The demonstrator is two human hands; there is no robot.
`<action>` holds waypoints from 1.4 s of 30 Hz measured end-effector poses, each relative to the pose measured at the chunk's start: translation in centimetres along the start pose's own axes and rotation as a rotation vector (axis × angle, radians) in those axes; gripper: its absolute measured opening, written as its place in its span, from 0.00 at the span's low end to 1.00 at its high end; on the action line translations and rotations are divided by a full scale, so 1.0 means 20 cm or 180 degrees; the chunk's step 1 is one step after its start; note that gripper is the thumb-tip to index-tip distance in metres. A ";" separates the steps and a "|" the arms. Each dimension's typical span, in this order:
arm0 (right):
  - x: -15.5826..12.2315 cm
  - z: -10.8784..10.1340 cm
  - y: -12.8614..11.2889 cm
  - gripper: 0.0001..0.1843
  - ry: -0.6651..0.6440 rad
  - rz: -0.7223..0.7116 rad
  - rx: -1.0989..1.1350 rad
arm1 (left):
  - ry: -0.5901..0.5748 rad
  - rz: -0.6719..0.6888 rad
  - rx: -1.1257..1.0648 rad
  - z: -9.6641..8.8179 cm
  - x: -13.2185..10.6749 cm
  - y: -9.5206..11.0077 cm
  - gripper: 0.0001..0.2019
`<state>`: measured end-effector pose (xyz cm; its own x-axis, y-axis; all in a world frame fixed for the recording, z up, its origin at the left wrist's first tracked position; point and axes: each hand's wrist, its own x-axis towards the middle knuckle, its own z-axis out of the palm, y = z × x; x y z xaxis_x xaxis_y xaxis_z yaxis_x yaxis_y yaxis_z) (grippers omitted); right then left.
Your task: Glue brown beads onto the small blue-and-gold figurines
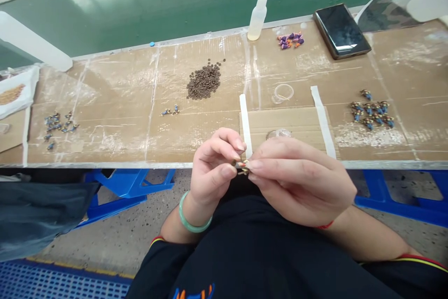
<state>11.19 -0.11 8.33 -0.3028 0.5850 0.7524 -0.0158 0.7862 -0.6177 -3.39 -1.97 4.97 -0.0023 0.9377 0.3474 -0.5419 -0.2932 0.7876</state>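
Observation:
My left hand and my right hand meet just below the table's front edge, above my lap. Both pinch one tiny part between thumb and fingertips; it shows orange and brown bits, too small to name. A pile of small brown rings lies on the cardboard-covered table straight ahead. Blue-and-brown small pieces are grouped at the right, more of them at the left, and two lie left of centre. Purple-and-orange pieces lie at the back.
A clear squeeze bottle stands at the table's back edge. A dark phone lies at the back right. White tape strips lie near the front. A white tray of tan bits sits far left. Blue frames are underneath.

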 end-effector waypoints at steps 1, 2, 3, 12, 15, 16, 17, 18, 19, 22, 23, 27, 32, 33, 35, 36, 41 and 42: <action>0.00 0.01 0.00 0.15 0.0046 0.0011 0.0017 | 0.0011 0.0014 0.0075 0.00 0.00 0.00 0.09; -0.01 0.01 0.00 0.15 0.0054 0.0000 0.0044 | 0.0022 0.0037 0.0136 0.00 0.00 0.00 0.09; -0.01 0.01 0.00 0.15 0.0045 -0.0028 0.0073 | 0.0034 0.0058 0.0187 0.00 0.00 0.00 0.10; 0.01 -0.03 0.00 0.15 -0.0271 -0.0106 0.0007 | 0.0063 0.0096 0.0394 0.01 0.00 0.02 0.10; 0.02 -0.05 0.00 0.15 -0.0323 -0.0176 -0.0054 | 0.0085 0.0151 0.0438 0.00 0.00 0.02 0.08; 0.02 -0.05 0.00 0.15 -0.0359 -0.0188 -0.0076 | 0.0089 0.0175 0.0466 0.00 0.00 0.02 0.08; 0.02 -0.05 0.00 0.15 -0.0386 -0.0183 -0.0107 | 0.0096 0.0203 0.0503 0.00 0.00 0.03 0.07; 0.02 -0.06 0.00 0.15 -0.0408 -0.0171 -0.0151 | 0.0110 0.0237 0.0545 0.00 0.00 0.03 0.07; 0.02 -0.06 0.00 0.15 -0.0416 -0.0150 -0.0200 | 0.0130 0.0270 0.0586 0.01 0.00 0.03 0.06; 0.01 -0.06 -0.01 0.14 -0.0304 -0.0175 -0.0384 | 0.0263 0.0379 0.0740 0.02 -0.01 0.03 0.03; 0.01 -0.06 -0.01 0.14 -0.0251 -0.0209 -0.0435 | 0.0328 0.0431 0.0813 0.02 -0.02 0.03 0.02; 0.00 -0.06 -0.01 0.12 -0.0300 -0.0290 -0.0659 | 0.0531 0.0653 0.1223 0.03 -0.06 0.02 0.05; 0.00 -0.07 -0.01 0.11 -0.0342 -0.0422 -0.0923 | 0.0654 0.0851 0.1720 0.03 -0.09 0.03 0.10; 0.00 -0.08 -0.01 0.10 -0.0359 -0.0442 -0.0950 | 0.0674 0.0855 0.1803 0.04 -0.09 0.04 0.10; 0.00 -0.08 0.00 0.10 -0.0400 -0.0478 -0.0971 | 0.0690 0.0820 0.1912 0.05 -0.09 0.06 0.11; 0.00 -0.08 0.00 0.09 -0.0404 -0.0511 -0.0964 | 0.0696 0.0785 0.1929 0.06 -0.10 0.07 0.11; 0.01 -0.07 0.00 0.10 -0.0313 -0.0554 -0.1031 | 0.0716 0.0747 0.1991 0.08 -0.10 0.09 0.12; 0.01 -0.07 -0.01 0.10 -0.0302 -0.0525 -0.1062 | 0.0731 0.0777 0.2034 0.09 -0.10 0.09 0.13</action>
<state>12.47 0.14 8.79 -0.4093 0.4364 0.8013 0.2345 0.8990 -0.3698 -2.86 -4.71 6.50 -0.2753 0.8265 0.4910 0.0939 -0.4852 0.8694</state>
